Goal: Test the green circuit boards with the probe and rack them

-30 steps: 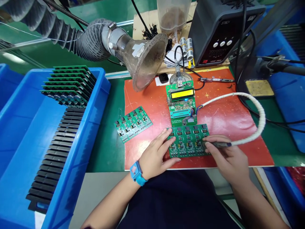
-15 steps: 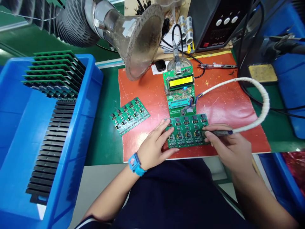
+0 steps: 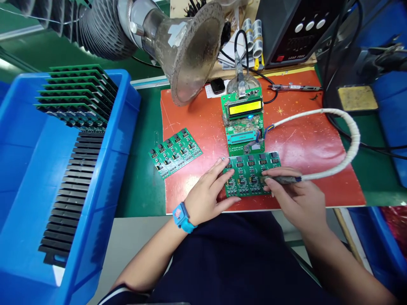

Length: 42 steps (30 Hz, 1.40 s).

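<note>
A green circuit board with a row of small digit displays lies flat on the red mat. My left hand rests over its left end, fingers spread, with the thumb along the lower edge. Pinched in my right hand is a dark pen-like probe, its tip at the board's fourth column from the left; the fingers partly hide the contact. A wrapped white cable joins the probe to a programmer board with a lit yellow screen. A second circuit board lies slanted to the left.
A blue bin on the left holds upright circuit boards in a black slotted rack. A fume extractor hood hangs over the mat. Behind stands a black lead-free soldering station; a pen-shaped tool lies before it.
My right hand has moved the probe left along the board, from the rightmost column to the fourth. The left hand stays on the board. The whole view has shifted slightly.
</note>
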Each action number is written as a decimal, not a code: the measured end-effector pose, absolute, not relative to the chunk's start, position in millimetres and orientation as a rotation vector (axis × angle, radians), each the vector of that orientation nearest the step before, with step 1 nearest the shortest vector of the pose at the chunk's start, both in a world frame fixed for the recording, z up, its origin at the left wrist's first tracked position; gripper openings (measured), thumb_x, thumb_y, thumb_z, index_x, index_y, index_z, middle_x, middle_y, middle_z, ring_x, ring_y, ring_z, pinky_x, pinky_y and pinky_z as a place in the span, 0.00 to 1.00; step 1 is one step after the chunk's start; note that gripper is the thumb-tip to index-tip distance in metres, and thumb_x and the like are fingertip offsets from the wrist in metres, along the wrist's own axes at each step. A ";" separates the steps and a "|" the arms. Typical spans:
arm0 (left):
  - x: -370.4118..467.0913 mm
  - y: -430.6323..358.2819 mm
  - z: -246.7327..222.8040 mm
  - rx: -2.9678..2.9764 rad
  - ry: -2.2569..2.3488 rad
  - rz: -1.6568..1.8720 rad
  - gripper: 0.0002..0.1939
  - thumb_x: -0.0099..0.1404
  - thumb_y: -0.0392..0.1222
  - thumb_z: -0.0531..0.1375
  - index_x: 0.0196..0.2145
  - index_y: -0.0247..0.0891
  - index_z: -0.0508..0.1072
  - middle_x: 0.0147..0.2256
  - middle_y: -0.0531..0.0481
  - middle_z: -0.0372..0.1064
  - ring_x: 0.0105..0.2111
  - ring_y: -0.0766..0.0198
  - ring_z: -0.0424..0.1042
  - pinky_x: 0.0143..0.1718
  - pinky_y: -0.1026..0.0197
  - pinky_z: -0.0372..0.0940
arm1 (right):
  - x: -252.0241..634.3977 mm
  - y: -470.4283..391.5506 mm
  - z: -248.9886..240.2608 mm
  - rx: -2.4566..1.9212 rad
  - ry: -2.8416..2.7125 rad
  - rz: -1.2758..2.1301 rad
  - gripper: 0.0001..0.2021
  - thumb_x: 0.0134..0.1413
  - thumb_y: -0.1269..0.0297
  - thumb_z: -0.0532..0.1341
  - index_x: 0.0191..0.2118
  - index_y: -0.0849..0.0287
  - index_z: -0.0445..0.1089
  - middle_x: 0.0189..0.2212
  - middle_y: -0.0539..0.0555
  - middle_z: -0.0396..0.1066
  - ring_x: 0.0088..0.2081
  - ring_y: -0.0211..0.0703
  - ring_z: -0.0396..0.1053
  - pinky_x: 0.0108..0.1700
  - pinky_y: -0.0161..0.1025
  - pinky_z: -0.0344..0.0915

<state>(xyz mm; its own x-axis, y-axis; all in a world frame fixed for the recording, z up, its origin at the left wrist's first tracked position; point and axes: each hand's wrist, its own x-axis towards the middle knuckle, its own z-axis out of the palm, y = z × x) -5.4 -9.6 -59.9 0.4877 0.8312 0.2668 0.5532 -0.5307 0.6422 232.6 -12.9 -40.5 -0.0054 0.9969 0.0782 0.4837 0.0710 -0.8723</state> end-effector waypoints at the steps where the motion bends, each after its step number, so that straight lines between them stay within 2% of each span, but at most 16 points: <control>1: -5.5 -9.6 -59.9 2.258 1.140 0.779 0.34 0.67 0.50 0.63 0.65 0.39 0.55 0.66 0.32 0.52 0.67 0.44 0.53 0.63 0.38 0.60 | 233.1 -12.7 -40.9 -1.511 -1.612 0.846 0.07 0.64 0.60 0.61 0.41 0.56 0.73 0.40 0.54 0.75 0.31 0.41 0.76 0.33 0.38 0.75; 5: -5.6 -9.6 -60.0 2.272 1.141 0.789 0.34 0.67 0.50 0.63 0.65 0.38 0.56 0.66 0.32 0.53 0.67 0.45 0.54 0.63 0.39 0.61 | 233.4 -11.4 -40.2 -1.501 -1.708 0.755 0.06 0.63 0.61 0.61 0.41 0.55 0.73 0.39 0.55 0.75 0.34 0.44 0.76 0.34 0.39 0.75; 8: -5.5 -9.8 -59.9 2.280 1.147 0.787 0.34 0.67 0.50 0.63 0.64 0.37 0.57 0.65 0.31 0.53 0.67 0.45 0.54 0.64 0.40 0.60 | 232.4 -10.2 -38.0 -1.503 -1.771 0.704 0.06 0.63 0.61 0.60 0.41 0.55 0.73 0.38 0.54 0.75 0.33 0.43 0.76 0.36 0.41 0.75; 15: -4.7 -10.1 -60.8 2.279 1.134 0.815 0.33 0.68 0.50 0.62 0.65 0.38 0.56 0.65 0.31 0.53 0.67 0.44 0.53 0.62 0.41 0.63 | 231.0 -4.8 -34.4 -1.520 -1.761 0.752 0.07 0.62 0.59 0.60 0.39 0.55 0.73 0.34 0.53 0.77 0.27 0.41 0.75 0.25 0.35 0.71; 21: -4.8 -11.4 -64.2 2.275 1.146 0.825 0.34 0.67 0.50 0.62 0.65 0.38 0.56 0.66 0.31 0.53 0.68 0.45 0.52 0.63 0.40 0.62 | 232.4 -2.5 -36.6 -1.517 -1.811 0.677 0.06 0.62 0.60 0.61 0.37 0.55 0.73 0.32 0.51 0.76 0.25 0.40 0.74 0.28 0.36 0.72; 26: -5.4 -10.7 -63.9 2.280 1.142 0.825 0.34 0.67 0.50 0.62 0.65 0.37 0.56 0.66 0.31 0.53 0.68 0.45 0.52 0.63 0.40 0.61 | 232.1 -3.0 -37.0 -1.486 -1.804 0.699 0.05 0.62 0.62 0.61 0.36 0.55 0.73 0.34 0.52 0.76 0.29 0.41 0.76 0.29 0.35 0.73; 31: -4.8 -10.4 -63.0 2.272 1.135 0.826 0.34 0.68 0.50 0.62 0.65 0.37 0.56 0.66 0.31 0.52 0.68 0.45 0.52 0.63 0.40 0.62 | 232.1 -3.0 -34.9 -1.474 -1.765 0.767 0.05 0.62 0.62 0.61 0.37 0.56 0.73 0.35 0.52 0.76 0.27 0.39 0.75 0.28 0.34 0.74; 37: -5.5 -10.6 -65.5 2.291 1.141 0.835 0.33 0.67 0.50 0.63 0.64 0.36 0.57 0.66 0.31 0.53 0.68 0.45 0.51 0.63 0.41 0.61 | 231.9 -3.4 -34.6 -1.467 -1.767 0.776 0.07 0.62 0.63 0.60 0.34 0.56 0.73 0.35 0.54 0.76 0.29 0.41 0.76 0.27 0.34 0.74; 42: -3.3 -10.8 -62.1 2.335 1.167 0.807 0.32 0.68 0.49 0.61 0.64 0.35 0.58 0.64 0.31 0.54 0.67 0.45 0.54 0.63 0.43 0.62 | 233.4 -4.7 -35.8 -1.471 -1.756 0.791 0.06 0.62 0.62 0.60 0.37 0.57 0.73 0.35 0.53 0.76 0.27 0.38 0.76 0.26 0.32 0.73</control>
